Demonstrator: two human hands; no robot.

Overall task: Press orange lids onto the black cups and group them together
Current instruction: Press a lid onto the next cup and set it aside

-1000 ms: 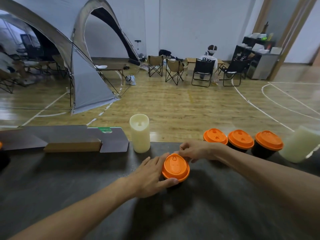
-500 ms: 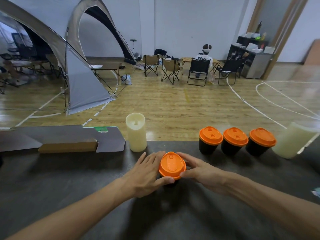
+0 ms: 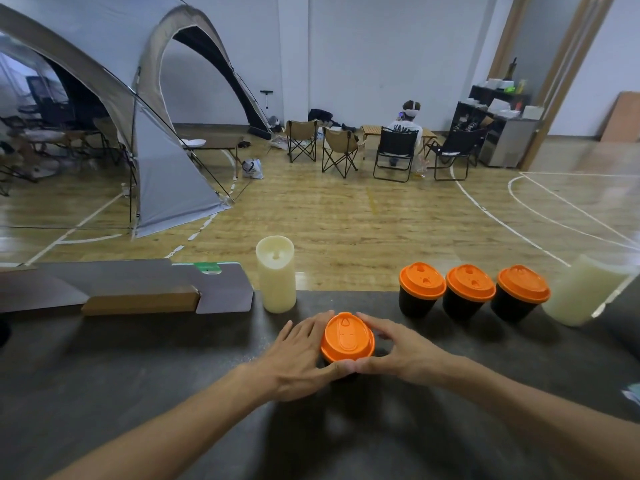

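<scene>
Both-handed grip: left hand (image 3: 298, 358) and right hand (image 3: 405, 351) curl round the lid (image 3: 347, 337) from either side, thumbs meeting at its near rim, likely to seat it evenly on the cup beneath, which is mostly hidden. Cup stands mid-table (image 3: 138, 393), near the far edge. Three lidded cups (image 3: 465, 294) stand in a row to the right at that edge, touching or nearly so. Probably the gap left of the row is where this one goes; open table lies between. Candle (image 3: 276, 273) stands just beyond-left, another pale cylinder (image 3: 585, 292) right of the row, so slide along, not outward.
</scene>
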